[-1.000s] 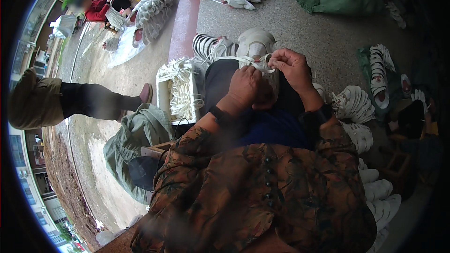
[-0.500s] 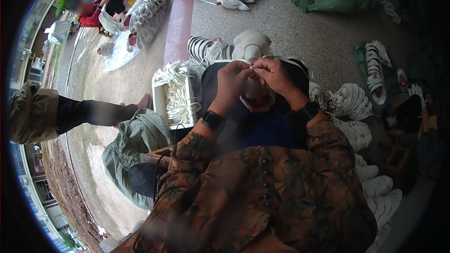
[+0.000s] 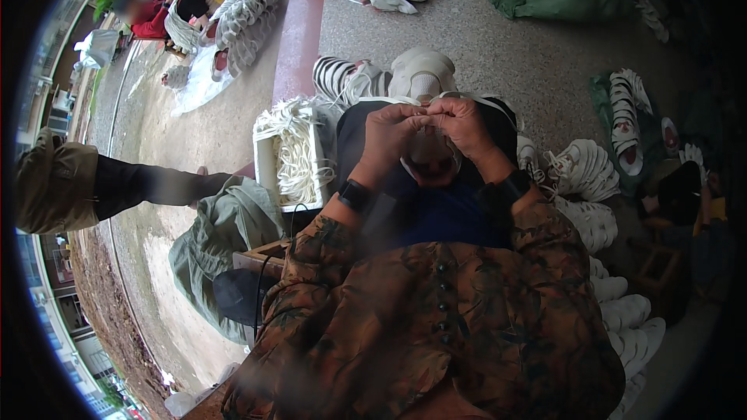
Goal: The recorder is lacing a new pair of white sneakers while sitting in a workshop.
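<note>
Across the sitter's lap (image 3: 350, 134) there rests a pale shoe (image 3: 424, 68), its white lace (image 3: 403, 99) pinched in the fingertips of both the left hand (image 3: 387, 132) and the right hand (image 3: 465, 128), which meet over it, while a box (image 3: 320, 163) of heaped laces (image 3: 294, 159) stands just to the left.

Left hand (image 3: 389, 131) against right hand (image 3: 462, 126)

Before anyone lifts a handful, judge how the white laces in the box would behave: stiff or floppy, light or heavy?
The white laces would probably flop, since they lie in loose loops. They look thin, so likely light. Lifting some may drag others along, as they cross in a heap.
</note>
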### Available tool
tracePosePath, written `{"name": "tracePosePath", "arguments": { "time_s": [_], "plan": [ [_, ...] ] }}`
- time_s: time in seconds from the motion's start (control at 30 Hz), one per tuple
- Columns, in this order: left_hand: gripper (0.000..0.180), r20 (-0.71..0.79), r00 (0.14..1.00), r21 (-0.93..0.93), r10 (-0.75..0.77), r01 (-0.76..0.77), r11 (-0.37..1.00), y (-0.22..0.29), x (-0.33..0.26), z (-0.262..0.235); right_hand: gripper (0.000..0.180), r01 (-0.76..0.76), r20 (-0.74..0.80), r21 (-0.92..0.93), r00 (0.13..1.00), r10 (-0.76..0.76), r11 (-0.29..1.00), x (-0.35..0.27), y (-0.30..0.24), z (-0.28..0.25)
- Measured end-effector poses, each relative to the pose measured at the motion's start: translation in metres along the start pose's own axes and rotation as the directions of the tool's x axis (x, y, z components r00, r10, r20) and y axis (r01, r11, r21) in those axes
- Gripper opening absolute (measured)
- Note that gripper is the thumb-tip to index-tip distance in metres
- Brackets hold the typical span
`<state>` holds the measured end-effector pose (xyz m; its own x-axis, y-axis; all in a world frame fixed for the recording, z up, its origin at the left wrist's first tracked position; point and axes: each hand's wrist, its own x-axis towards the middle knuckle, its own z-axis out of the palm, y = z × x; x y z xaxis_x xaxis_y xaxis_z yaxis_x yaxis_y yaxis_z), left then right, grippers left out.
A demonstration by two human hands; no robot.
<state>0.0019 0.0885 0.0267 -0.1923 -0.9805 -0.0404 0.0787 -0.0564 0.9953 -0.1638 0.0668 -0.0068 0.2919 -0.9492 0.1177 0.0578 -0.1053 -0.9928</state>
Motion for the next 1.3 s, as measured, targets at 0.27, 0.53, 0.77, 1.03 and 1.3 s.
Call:
{"name": "tracePosePath", "arguments": {
  "time_s": [0.27,0.53,0.77,1.03,1.3],
  "plan": [
    [0.008,0.039,0.999,-0.019,0.023,-0.023,1.000,-0.018,0.005,-0.007,0.007,-0.180,0.034,-0.025,0.983,0.181,0.983,-0.004,-0.011,-0.003],
    [0.013,0.085,0.921,0.550,0.380,-0.361,0.753,-0.040,0.004,-0.013,0.011,0.036,0.119,-0.301,0.993,0.001,0.953,-0.001,0.006,0.001],
    [0.021,0.424,0.779,0.708,0.463,-0.603,0.367,-0.060,0.006,-0.016,0.014,0.232,-0.077,-0.211,0.964,-0.253,0.949,-0.034,-0.120,0.002],
    [0.020,0.443,0.742,0.664,0.503,-0.649,0.371,-0.064,0.007,-0.019,0.029,0.659,-0.129,0.492,0.702,-0.701,0.569,-0.113,-0.278,-0.038],
    [0.026,-0.313,0.949,0.148,0.037,0.011,0.989,-0.062,0.031,-0.043,0.041,0.710,0.185,0.191,0.652,-0.735,0.678,-0.123,-0.259,-0.064]
  ]
}}
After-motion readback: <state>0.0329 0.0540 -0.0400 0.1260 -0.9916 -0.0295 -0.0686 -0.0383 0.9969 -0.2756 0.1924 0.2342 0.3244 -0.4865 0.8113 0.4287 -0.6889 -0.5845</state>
